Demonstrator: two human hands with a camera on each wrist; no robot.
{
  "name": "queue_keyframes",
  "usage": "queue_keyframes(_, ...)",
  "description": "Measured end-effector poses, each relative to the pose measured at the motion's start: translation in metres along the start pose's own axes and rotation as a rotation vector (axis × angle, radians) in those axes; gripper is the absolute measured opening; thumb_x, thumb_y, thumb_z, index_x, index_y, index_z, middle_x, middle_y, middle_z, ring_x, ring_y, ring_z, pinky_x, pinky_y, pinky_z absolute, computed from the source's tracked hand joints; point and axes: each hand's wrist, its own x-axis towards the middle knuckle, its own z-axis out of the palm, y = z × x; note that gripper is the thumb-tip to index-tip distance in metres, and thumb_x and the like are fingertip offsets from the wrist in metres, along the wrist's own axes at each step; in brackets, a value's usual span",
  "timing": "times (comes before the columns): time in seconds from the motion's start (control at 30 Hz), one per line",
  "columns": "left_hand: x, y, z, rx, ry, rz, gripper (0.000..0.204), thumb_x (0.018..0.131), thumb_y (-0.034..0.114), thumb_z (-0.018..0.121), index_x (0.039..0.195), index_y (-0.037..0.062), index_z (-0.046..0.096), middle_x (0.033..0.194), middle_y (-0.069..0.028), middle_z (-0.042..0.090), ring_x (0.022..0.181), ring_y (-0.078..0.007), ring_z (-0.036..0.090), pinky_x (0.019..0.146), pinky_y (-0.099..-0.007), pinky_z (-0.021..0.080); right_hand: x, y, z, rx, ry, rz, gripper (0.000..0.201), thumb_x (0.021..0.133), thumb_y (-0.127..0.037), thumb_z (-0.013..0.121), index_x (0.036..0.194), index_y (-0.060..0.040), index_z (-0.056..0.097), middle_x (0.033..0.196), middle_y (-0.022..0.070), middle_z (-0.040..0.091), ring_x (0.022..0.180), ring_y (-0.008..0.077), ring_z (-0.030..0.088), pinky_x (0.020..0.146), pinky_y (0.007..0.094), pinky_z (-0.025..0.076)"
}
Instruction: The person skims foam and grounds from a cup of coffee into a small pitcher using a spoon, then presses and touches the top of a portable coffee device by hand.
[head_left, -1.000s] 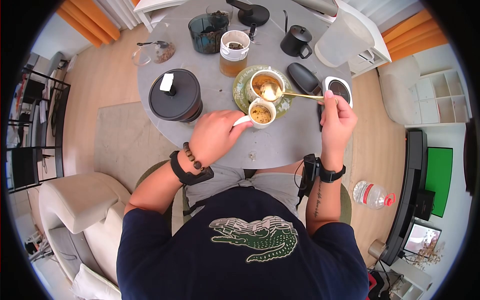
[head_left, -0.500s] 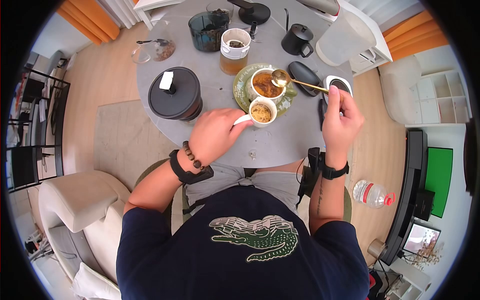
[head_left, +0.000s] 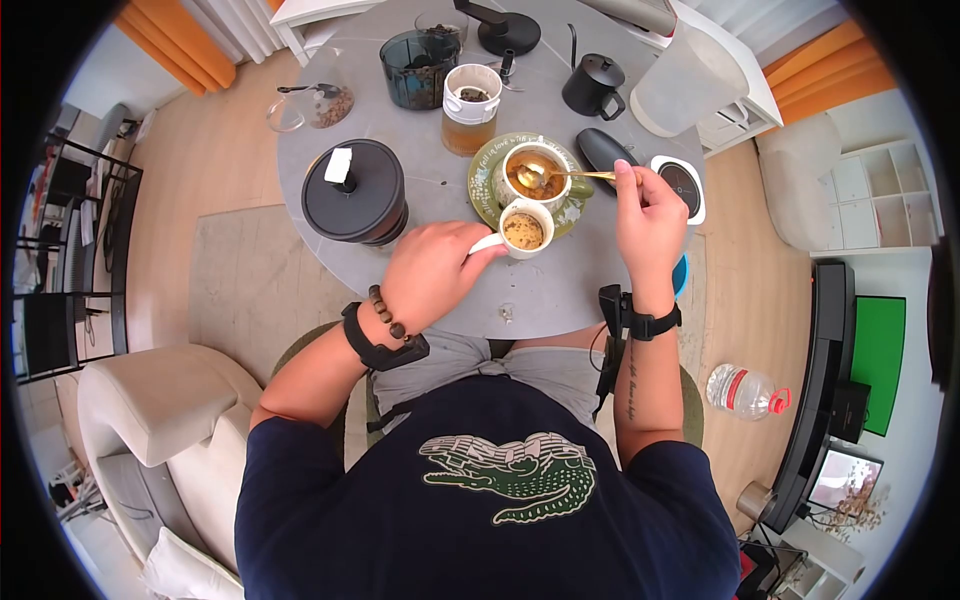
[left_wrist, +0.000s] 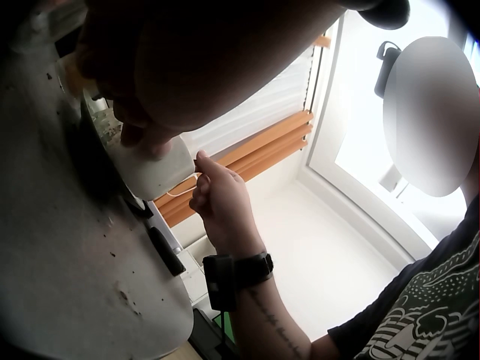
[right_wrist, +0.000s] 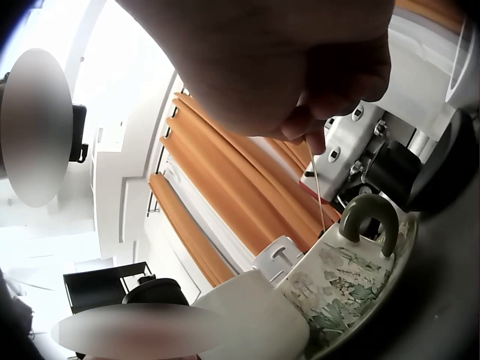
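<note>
now the gold spoon [head_left: 584, 174] is dipping into the big cup [head_left: 507, 176] on the green plate [head_left: 480, 184]; the right hand [head_left: 652, 221] is pinching its handle, fingers closed, while the left hand [head_left: 434, 268] is gripping the small cup [head_left: 523, 250] by its handle.

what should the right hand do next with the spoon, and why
Probably lift the gold spoon level and bring it over the small cup, since its bowl is inside the bigger cup and the left hand holds the small one close beside it.
</note>
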Motion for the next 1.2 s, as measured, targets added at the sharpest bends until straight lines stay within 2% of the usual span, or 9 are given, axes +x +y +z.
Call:
queue_keyframes(0.27,0.0,0.001,-0.001,-0.003,-0.002,0.003,0.027,0.104,0.03,0.079,0.106,0.0038,0.083,0.092,-0.0171,0.08,0.083,-0.0404,0.076,0.073,-0.049,0.058,0.002,0.015,0.006,0.089,-0.086,0.177,0.04,0.109,-0.033,0.077,0.09,0.0014,0.082,0.057,0.0006,0.057,0.057,0.0068,0.045,0.057,0.0304,0.038)
queue_keyframes(0.37,0.0,0.0,0.0,0.0,0.006,0.009,0.029,0.107,0.034,0.073,0.101,0.0068,0.08,0.091,-0.0157,0.078,0.086,-0.04,0.075,0.073,-0.0523,0.058,0.005,0.019,0.007,0.127,-0.1,0.244,0.041,0.109,-0.033,0.077,0.089,0.0021,0.082,0.058,-0.0015,0.058,0.059,0.0058,0.045,0.057,0.0296,0.037)
queue_keyframes(0.43,0.0,0.0,-0.001,0.006,0.004,0.009,0.027,0.104,0.031,0.079,0.106,0.0041,0.083,0.093,-0.0172,0.08,0.083,-0.0405,0.076,0.073,-0.0489,0.059,0.006,0.024,0.008,0.17,-0.099,0.278,0.041,0.109,-0.033,0.077,0.089,0.0033,0.081,0.06,-0.0032,0.057,0.06,0.0053,0.045,0.057,0.0295,0.036)
queue_keyframes(0.57,-0.001,0.0,0.0,0.018,-0.008,-0.002,0.028,0.104,0.031,0.079,0.106,0.0042,0.083,0.093,-0.0173,0.08,0.084,-0.0405,0.076,0.074,-0.0487,0.059,0.008,0.027,0.007,0.211,-0.102,0.3,0.042,0.109,-0.032,0.077,0.088,0.0035,0.081,0.061,-0.0044,0.056,0.061,0.0048,0.044,0.057,0.0288,0.034)
queue_keyframes(0.63,-0.001,-0.001,0.001,0.006,0.004,0.004,0.028,0.107,0.034,0.072,0.102,0.0076,0.08,0.092,-0.0157,0.078,0.086,-0.0402,0.075,0.073,-0.0527,0.058,0.009,0.025,0.005,0.26,-0.095,0.317,0.042,0.109,-0.032,0.077,0.086,0.0028,0.081,0.063,-0.0058,0.054,0.06,0.0042,0.043,0.056,0.028,0.033)
queue_keyframes(0.87,-0.001,-0.002,0.002,0.007,0.008,0.009,0.029,0.107,0.034,0.072,0.101,0.0072,0.079,0.091,-0.0155,0.078,0.086,-0.0401,0.075,0.073,-0.0527,0.058,0.016,0.02,-0.009,0.323,-0.098,0.373,0.041,0.109,-0.032,0.078,0.084,0.0004,0.081,0.063,-0.0068,0.054,0.057,0.0036,0.045,0.054,0.0267,0.033)
queue_keyframes(0.93,0.0,0.0,-0.001,0.011,-0.002,0.002,0.028,0.105,0.032,0.078,0.107,0.0045,0.084,0.092,-0.0172,0.08,0.082,-0.0406,0.076,0.073,-0.049,0.059,0.015,0.009,-0.017,0.348,-0.078,0.357,0.04,0.109,-0.032,0.078,0.085,-0.0001,0.08,0.061,-0.0076,0.052,0.055,0.003,0.044,0.053,0.0257,0.031)
queue_keyframes(1.17,-0.001,-0.001,0.0,0.021,-0.005,-0.005,0.028,0.104,0.032,0.079,0.107,0.0049,0.084,0.092,-0.0167,0.08,0.082,-0.0398,0.076,0.072,-0.0482,0.059,0.003,-0.016,-0.039,0.389,-0.083,0.338,0.038,0.111,-0.028,0.077,0.084,-0.0012,0.077,0.061,-0.0089,0.048,0.055,0.0014,0.038,0.052,0.0255,0.027)
queue_keyframes(1.2,-0.001,0.0,0.0,0.019,-0.003,-0.005,0.027,0.104,0.032,0.079,0.107,0.005,0.084,0.092,-0.0167,0.08,0.082,-0.0398,0.076,0.072,-0.0483,0.059,-0.001,-0.018,-0.041,0.367,-0.075,0.287,0.037,0.111,-0.026,0.077,0.084,-0.0008,0.076,0.062,-0.0092,0.048,0.055,0.0014,0.038,0.052,0.0253,0.026)
